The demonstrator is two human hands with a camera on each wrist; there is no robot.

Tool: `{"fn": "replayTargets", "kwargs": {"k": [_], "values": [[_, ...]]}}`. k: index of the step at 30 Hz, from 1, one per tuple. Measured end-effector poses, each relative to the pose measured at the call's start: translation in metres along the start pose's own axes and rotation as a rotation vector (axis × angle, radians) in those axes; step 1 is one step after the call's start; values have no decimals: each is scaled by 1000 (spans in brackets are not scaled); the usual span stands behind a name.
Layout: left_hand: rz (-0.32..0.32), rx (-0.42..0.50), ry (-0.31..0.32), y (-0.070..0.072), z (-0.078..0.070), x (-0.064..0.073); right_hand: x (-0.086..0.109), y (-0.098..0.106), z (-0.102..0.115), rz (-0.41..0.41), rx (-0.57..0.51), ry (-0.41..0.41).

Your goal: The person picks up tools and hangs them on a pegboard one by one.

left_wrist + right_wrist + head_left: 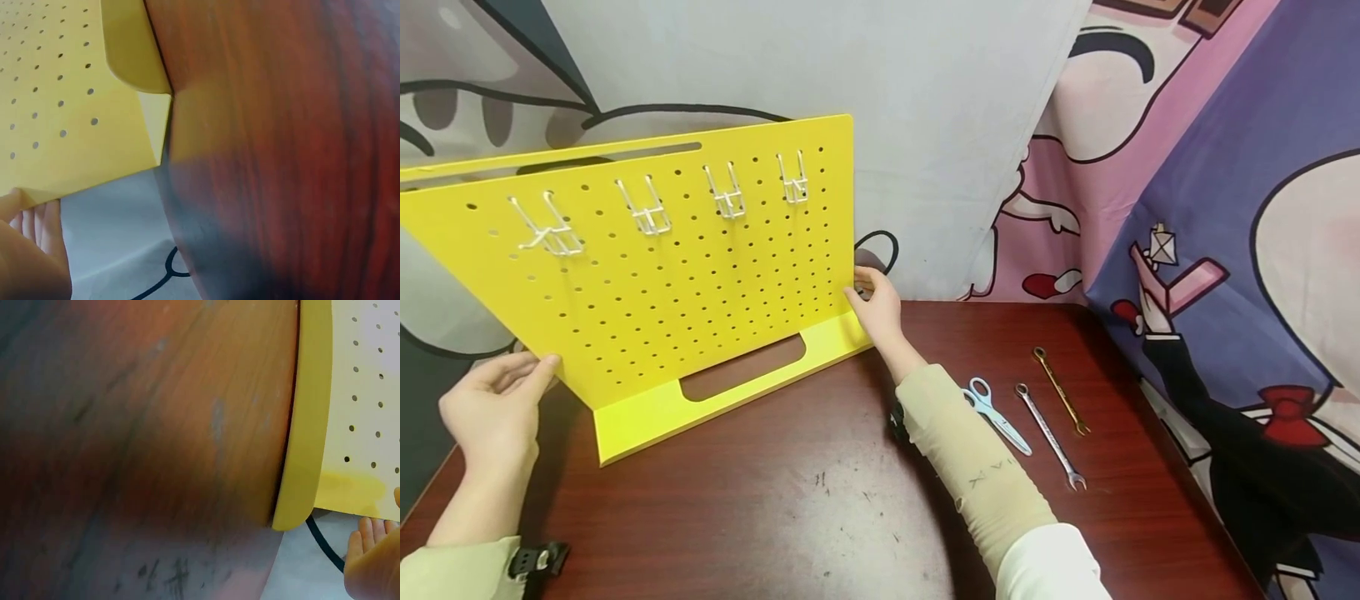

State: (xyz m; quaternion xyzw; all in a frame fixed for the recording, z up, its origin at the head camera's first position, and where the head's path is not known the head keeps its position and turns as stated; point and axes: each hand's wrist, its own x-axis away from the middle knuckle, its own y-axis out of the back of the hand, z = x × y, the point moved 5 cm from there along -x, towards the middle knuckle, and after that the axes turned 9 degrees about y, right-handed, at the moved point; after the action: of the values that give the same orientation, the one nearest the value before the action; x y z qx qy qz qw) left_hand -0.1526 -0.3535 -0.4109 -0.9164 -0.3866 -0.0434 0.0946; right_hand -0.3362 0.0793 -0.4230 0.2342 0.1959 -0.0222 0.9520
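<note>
A yellow pegboard stand (pixel 700 267) with a slotted top edge stands upright on the table, its base flange (pixel 647 417) toward me. Several white wire hooks (pixel 647 208) hang in a row near its top. My left hand (pixel 501 408) pinches the board's left edge low down, thumb in front and fingers behind. On the opposite edge, my right hand (pixel 880 308) grips the lower right side the same way. The left wrist view shows the left hand (pixel 34 244) at the edge of the board (pixel 69 137); in the right wrist view, the right hand (pixel 375 553) is partly cut off.
Right of my right forearm lie light blue scissors (pixel 996 417), a silver wrench (pixel 1051 437) and a gold-coloured wrench (pixel 1060 390). The dark red wooden table (pixel 775 517) has a printed cloth (pixel 955 150) hanging behind it and another patterned one at the right.
</note>
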Motion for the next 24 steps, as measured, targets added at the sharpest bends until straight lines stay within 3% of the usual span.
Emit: {"fn": "replayTargets", "kwargs": {"k": [9, 19, 24], "values": [[-1, -31, 30, 2, 1, -6, -5, 7, -11, -37, 35, -20], [49, -111, -18, -10, 1, -11, -5, 31, -26, 41, 20, 14], [93, -264, -98, -23, 0, -13, -2, 46, -39, 45, -37, 13]]}}
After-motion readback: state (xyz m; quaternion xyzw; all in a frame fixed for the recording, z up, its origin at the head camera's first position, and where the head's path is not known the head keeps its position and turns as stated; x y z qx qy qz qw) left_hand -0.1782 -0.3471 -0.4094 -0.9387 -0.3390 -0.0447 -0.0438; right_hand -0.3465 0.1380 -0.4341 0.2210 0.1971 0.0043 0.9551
